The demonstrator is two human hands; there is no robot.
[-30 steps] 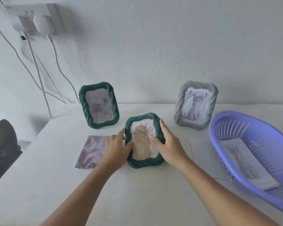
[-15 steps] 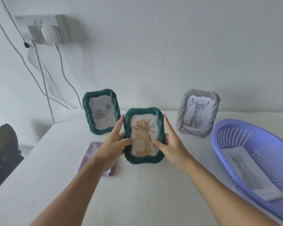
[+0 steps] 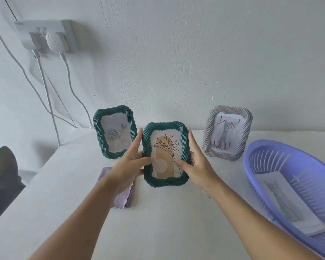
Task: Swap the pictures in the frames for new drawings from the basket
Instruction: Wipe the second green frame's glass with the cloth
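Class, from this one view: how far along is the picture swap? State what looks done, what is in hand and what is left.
Done: nothing can be confirmed; all three frames hold pictures. In hand: the left hand and right hand hold the green flower frame. Left: the rose frame and grey cat frame stand untouched, and a cat drawing lies in the basket.

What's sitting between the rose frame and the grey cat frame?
In the head view, the green frame with a flower drawing, held up by the left hand and right hand.

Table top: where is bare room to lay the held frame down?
Bare white table lies near, between the arms. Another patch sits between the lilac cloth and purple plastic basket. Crowded by the wall: green rose frame, grey cat frame.
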